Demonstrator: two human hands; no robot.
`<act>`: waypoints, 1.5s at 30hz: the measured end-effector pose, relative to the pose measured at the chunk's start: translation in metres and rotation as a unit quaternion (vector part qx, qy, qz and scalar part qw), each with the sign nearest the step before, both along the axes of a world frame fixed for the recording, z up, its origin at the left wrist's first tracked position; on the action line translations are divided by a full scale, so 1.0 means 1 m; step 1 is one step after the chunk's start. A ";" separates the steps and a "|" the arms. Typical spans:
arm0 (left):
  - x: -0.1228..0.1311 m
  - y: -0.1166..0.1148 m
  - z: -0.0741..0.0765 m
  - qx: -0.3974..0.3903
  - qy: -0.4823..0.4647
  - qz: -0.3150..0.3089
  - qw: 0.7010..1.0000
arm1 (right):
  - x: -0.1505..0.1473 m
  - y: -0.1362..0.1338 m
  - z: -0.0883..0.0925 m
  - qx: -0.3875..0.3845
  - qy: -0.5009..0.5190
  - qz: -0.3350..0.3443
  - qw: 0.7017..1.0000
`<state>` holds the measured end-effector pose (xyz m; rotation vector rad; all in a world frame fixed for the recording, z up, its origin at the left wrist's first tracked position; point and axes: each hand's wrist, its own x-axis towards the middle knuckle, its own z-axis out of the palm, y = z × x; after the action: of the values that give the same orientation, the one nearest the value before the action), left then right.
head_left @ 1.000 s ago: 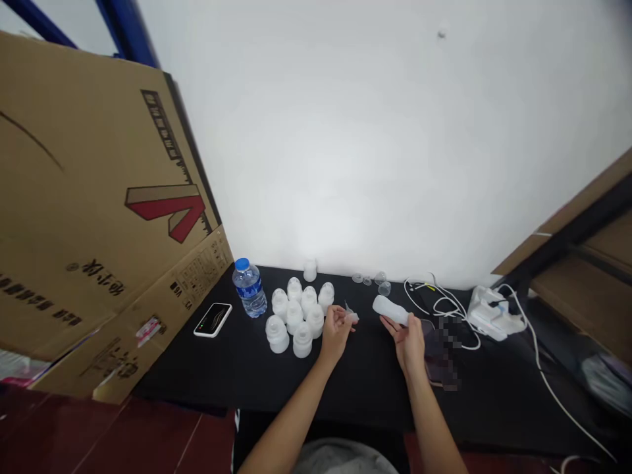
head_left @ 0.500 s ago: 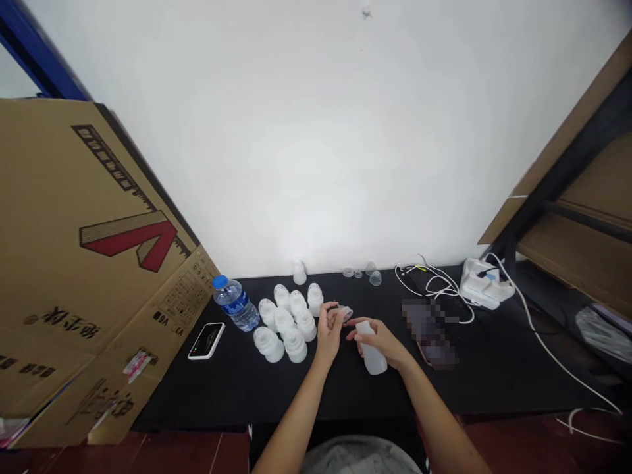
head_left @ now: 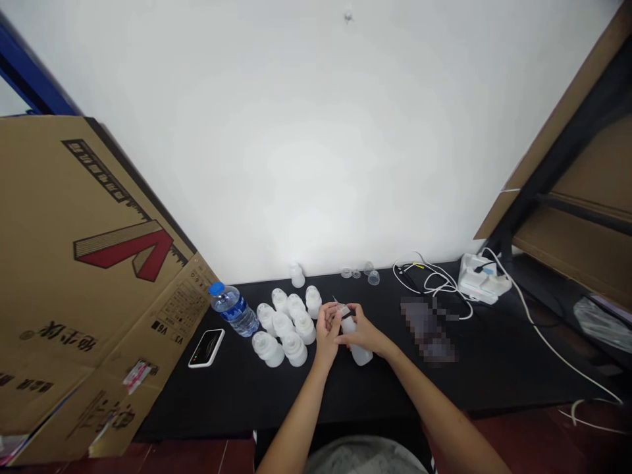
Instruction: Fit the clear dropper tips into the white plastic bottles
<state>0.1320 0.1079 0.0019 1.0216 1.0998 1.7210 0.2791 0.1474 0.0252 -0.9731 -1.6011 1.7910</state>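
My right hand (head_left: pixel 368 332) is wrapped round a translucent white plastic bottle (head_left: pixel 362 356), tilted with its neck towards my left hand. My left hand (head_left: pixel 326 329) pinches a small clear plastic cap (head_left: pixel 341 307) by the bottle's neck. Fingers hide where the two meet, so I cannot tell if they touch. Just left of my hands, several white bottles (head_left: pixel 283 325) with clear tops stand in a close group. Another white bottle (head_left: pixel 297 275) stands alone by the wall.
Small clear plastic caps (head_left: pixel 374 278) lie near the wall. A blue-capped water bottle (head_left: pixel 235 309) and a white-framed phone (head_left: pixel 206 348) are on the left. A blurred-out object (head_left: pixel 428 329), white cables (head_left: pixel 439 284) and a power strip (head_left: pixel 484 278) lie right. A cardboard box (head_left: pixel 99 276) borders the left side.
My right hand has moved left with the bottle, bringing its neck up to the clear cap in my left hand. The view has shifted slightly.
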 end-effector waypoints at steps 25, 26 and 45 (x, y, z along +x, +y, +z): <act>0.002 0.003 0.003 -0.026 -0.040 -0.015 0.999 | 0.006 0.014 0.021 0.376 -0.213 -0.012 0.902; 0.002 0.002 0.003 -0.028 -0.039 -0.012 0.999 | 0.006 0.014 0.020 0.388 -0.220 -0.010 0.895; 0.002 0.000 0.003 -0.024 -0.031 -0.034 0.999 | 0.013 0.024 0.005 0.309 -0.113 -0.059 0.943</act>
<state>0.1344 0.1075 0.0050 0.9605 1.0501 1.6529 0.2916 0.1710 0.0305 -0.9550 -2.0176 1.0069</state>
